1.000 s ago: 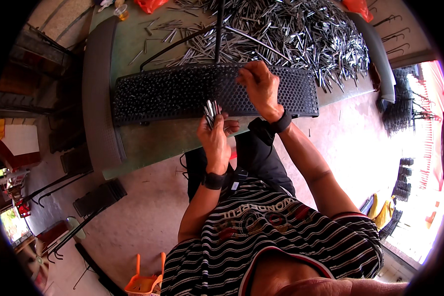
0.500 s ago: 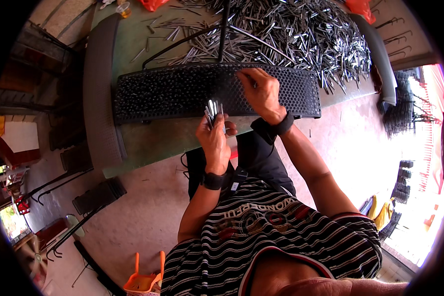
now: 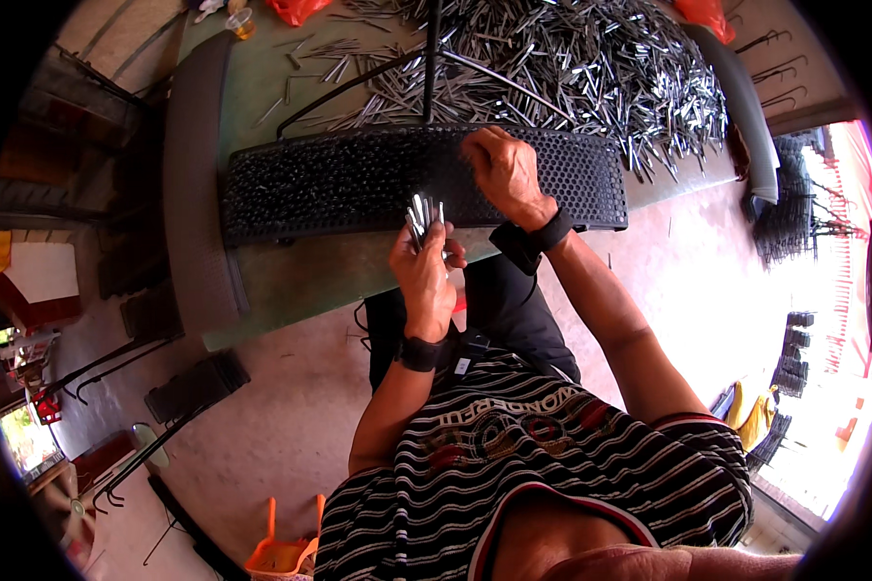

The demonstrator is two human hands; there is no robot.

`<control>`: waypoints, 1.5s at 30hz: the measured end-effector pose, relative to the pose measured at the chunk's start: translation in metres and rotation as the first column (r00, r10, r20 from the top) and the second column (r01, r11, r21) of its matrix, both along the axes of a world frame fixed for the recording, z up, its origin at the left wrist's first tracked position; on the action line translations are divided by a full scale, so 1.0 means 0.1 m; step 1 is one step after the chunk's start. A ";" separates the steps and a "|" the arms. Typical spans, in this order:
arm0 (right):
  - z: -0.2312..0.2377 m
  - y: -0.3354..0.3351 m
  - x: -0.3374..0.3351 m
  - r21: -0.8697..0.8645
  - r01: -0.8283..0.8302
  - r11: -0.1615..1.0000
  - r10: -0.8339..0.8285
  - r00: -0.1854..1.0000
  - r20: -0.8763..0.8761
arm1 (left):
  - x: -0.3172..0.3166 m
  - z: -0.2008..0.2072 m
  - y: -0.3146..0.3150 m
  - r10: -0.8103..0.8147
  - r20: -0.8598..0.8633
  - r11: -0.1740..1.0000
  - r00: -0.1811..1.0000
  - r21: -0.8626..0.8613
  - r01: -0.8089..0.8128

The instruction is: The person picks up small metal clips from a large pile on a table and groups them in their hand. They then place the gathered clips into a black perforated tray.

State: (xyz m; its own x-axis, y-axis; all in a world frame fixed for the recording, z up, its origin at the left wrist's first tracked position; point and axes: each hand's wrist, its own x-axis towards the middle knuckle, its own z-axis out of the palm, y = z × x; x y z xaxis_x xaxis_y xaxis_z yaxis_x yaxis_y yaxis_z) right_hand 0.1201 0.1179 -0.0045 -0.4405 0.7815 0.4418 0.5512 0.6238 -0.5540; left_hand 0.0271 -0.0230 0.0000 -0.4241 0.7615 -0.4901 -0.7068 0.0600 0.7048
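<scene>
My left hand [image 3: 422,269] is closed around a small bundle of shiny metal pins [image 3: 421,219], held upright just in front of a long black perforated panel [image 3: 339,179]. That panel lies across a green table [image 3: 310,271]. My right hand [image 3: 502,169] rests on the panel's upper edge near its middle, fingers curled down onto the holes; I cannot tell whether it pinches a pin. Both wrists wear black bands. Beyond the panel a big heap of loose metal pins [image 3: 591,73] covers the table.
A dark metal rod frame [image 3: 426,58] stands up from the table behind the panel. Orange bags [image 3: 295,10] and a small cup [image 3: 242,21] sit at the far edge. Black wire racks [image 3: 790,208] lie on the floor at right, metal stands [image 3: 165,397] at left.
My right hand has shifted slightly left along the panel's top edge. My left hand has stayed put with its bundle of pins.
</scene>
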 end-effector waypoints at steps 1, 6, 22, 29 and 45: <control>0.02 0.00 -0.02 0.016 0.009 1.000 -0.009 1.000 0.010 | -0.01 -0.01 0.00 0.003 -0.003 1.000 1.000 0.000 -0.003; 0.14 -0.05 -0.06 0.015 0.086 0.996 -0.087 0.990 0.111 | -0.04 -0.02 -0.01 0.006 -0.017 1.000 1.000 0.000 -0.006; 0.10 -0.07 -0.03 0.140 0.057 0.988 -0.090 0.968 0.236 | -0.08 -0.05 -0.01 0.036 0.025 0.999 0.999 -0.029 -0.036; 0.22 0.08 -0.09 0.075 -0.078 0.994 0.045 0.925 0.377 | -0.06 -0.05 -0.02 0.035 0.032 0.999 0.999 -0.001 -0.035; 0.08 0.08 0.00 0.041 -0.089 0.995 0.064 0.910 0.409 | 0.02 -0.11 -0.08 0.042 0.051 0.999 0.998 0.006 -0.042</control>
State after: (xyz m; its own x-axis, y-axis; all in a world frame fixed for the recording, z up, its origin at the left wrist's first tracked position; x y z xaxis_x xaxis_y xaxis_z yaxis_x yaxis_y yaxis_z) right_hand 0.1204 0.1255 0.0036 -0.6489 0.7172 0.2542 0.6708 0.6969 -0.2538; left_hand 0.0294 -0.0306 -0.0106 -0.4304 0.7470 -0.5067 -0.7434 0.0251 0.6683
